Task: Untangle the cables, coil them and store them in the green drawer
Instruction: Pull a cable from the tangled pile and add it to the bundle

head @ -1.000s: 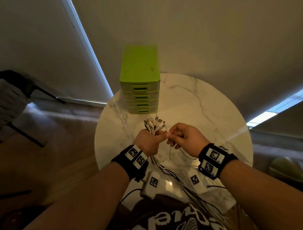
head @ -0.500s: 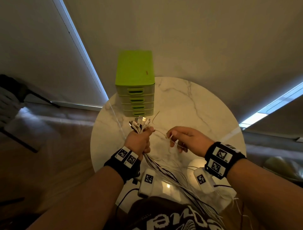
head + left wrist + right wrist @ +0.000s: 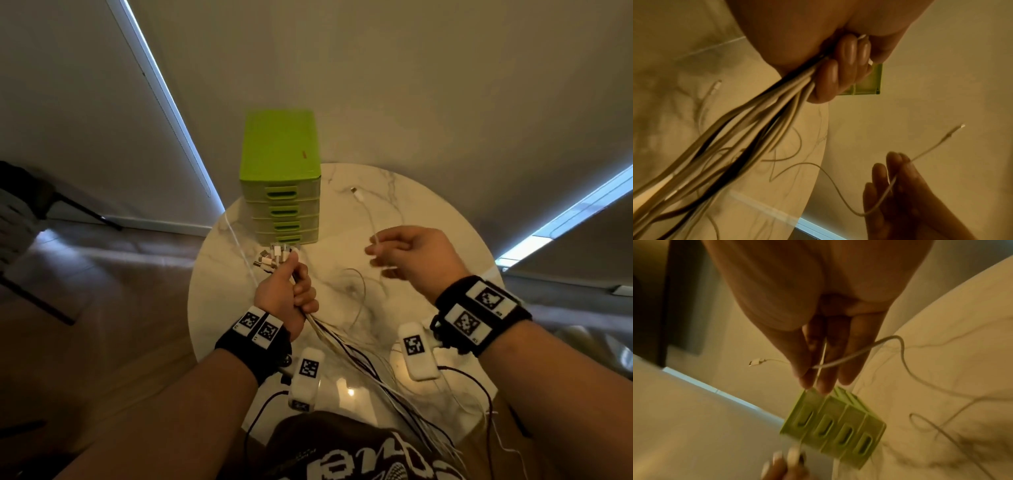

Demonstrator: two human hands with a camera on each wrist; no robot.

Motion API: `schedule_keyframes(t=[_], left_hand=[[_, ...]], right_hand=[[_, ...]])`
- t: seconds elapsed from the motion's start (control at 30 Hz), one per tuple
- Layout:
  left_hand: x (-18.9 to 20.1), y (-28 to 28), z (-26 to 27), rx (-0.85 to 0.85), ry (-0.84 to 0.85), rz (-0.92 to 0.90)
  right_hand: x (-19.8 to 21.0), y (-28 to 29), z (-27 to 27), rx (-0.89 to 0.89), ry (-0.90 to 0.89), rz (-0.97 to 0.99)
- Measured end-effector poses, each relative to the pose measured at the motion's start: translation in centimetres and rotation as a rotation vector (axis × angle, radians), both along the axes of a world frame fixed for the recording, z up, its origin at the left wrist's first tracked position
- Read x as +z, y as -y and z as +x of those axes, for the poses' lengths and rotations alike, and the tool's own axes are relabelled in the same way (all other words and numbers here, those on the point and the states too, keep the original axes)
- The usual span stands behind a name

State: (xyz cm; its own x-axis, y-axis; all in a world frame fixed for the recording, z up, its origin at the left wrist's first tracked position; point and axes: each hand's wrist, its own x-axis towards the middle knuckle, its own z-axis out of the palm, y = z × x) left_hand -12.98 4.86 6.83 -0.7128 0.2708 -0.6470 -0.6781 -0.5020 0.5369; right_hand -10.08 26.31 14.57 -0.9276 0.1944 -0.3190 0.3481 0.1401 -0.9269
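My left hand grips a bundle of white and dark cables in its fist, above the round marble table. The bundle's connectors fan out above the fist, just in front of the green drawer unit; all its drawers are closed. My right hand is to the right and pinches a single thin white cable. That cable's connector end points toward the back of the table. In the right wrist view the cable crosses the fingers. In the left wrist view the bundle trails down from curled fingers.
The bundle's long ends hang over the table's near edge onto my lap. Loose thin cable loops lie on the marble between the hands. White tagged pods hang under both wrists. A chair stands at far left, and a wall rises behind the table.
My right hand has drawn one white cable out of the bundle and moved right, away from the left hand. The left hand has kept its grip on the rest.
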Motion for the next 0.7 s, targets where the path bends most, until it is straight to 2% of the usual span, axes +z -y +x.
schedule_keyframes(t=[0.17,0.37,0.47,0.57,0.63,0.7], left_hand=[[1.8,-1.9,0.1,0.061,-0.123,0.069],[2.3,-2.9,1.0,0.045,-0.319,-0.099],[2.8,-3.3,0.9,0.042,-0.274,-0.186],[3.3,-3.9,1.0,0.073,-0.236,-0.196],[3.4,-4.2,1.0,0.109,-0.233,-0.214],[3.8,-4.6,0.7,0.19,-0.232,-0.206]], right_hand=[[-0.8,3.8,0.9,0.324,0.063,0.218],[-1.5,4.8,1.6,0.388,0.034,0.288],[-1.4,4.4,1.6,0.423,-0.008,0.35],[-1.3,3.5,1.7,0.443,-0.029,0.325],[-1.4,2.5,1.8,0.526,-0.003,0.29],[-2.4,0.5,1.7,0.675,0.046,0.364]])
